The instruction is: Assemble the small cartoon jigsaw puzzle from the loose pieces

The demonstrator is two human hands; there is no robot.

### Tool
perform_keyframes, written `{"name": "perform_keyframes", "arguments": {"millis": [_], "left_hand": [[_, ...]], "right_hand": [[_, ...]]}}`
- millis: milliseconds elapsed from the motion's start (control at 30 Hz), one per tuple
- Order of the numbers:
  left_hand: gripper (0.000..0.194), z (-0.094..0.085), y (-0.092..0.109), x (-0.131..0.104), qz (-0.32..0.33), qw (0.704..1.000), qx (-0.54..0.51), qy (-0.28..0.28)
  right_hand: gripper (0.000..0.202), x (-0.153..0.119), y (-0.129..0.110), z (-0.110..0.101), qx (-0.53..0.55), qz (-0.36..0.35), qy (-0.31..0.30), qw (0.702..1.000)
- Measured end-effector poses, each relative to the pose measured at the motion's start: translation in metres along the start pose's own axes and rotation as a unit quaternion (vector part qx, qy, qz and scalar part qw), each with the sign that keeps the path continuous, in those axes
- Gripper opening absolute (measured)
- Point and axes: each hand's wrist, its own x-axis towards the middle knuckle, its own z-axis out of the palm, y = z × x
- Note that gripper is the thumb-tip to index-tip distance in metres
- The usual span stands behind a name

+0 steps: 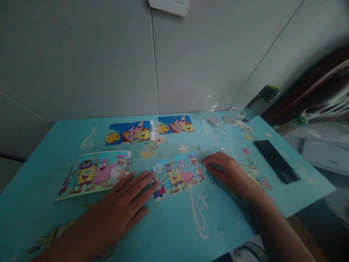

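A cartoon jigsaw picture (177, 175), made of small pieces, lies flat at the middle of the turquoise table (174, 233). My left hand (128, 203) rests with fingers spread, its fingertips at the picture's left edge. At the right edge is my right hand (222, 167), thumb and forefinger close together; whatever is between them is too small to make out. Loose pieces (213, 180) lie around the right hand. Left of the jigsaw sits a larger card (102, 171) with a similar cartoon scene.
Behind are a blue cartoon card (129, 133) and a smaller blue picture (176, 124). Clear cups (237, 115), a round lid (213, 120) and a dark bottle (261, 100) stand at the back right. A black phone-like object (276, 161) lies on the right.
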Motion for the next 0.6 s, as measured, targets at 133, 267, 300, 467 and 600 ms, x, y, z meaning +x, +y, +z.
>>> {"name": "perform_keyframes", "arguments": {"millis": [133,267,300,467,600], "left_hand": [[0.049,0.0,-0.002,0.0,0.001,1.0,-0.008,-0.007],[0.05,-0.001,-0.004,-0.001,-0.012,1.0,-0.023,-0.011],[0.05,0.0,-0.005,-0.001,-0.014,0.999,-0.026,-0.012],[0.053,0.007,-0.008,-0.007,-0.018,0.999,-0.031,-0.019],[0.047,0.013,-0.016,-0.009,-0.019,0.999,-0.025,-0.025]], "right_hand": [[0.022,0.0,-0.006,-0.001,-0.002,-0.021,0.024,0.999],[0.023,-0.006,-0.03,0.0,-0.015,-0.082,0.088,0.993],[0.023,-0.008,-0.04,0.003,-0.023,-0.107,0.11,0.988],[0.02,-0.012,-0.112,0.05,-0.022,-0.249,0.094,0.964],[0.009,0.008,-0.166,0.1,-0.02,-0.339,0.057,0.939]]}}
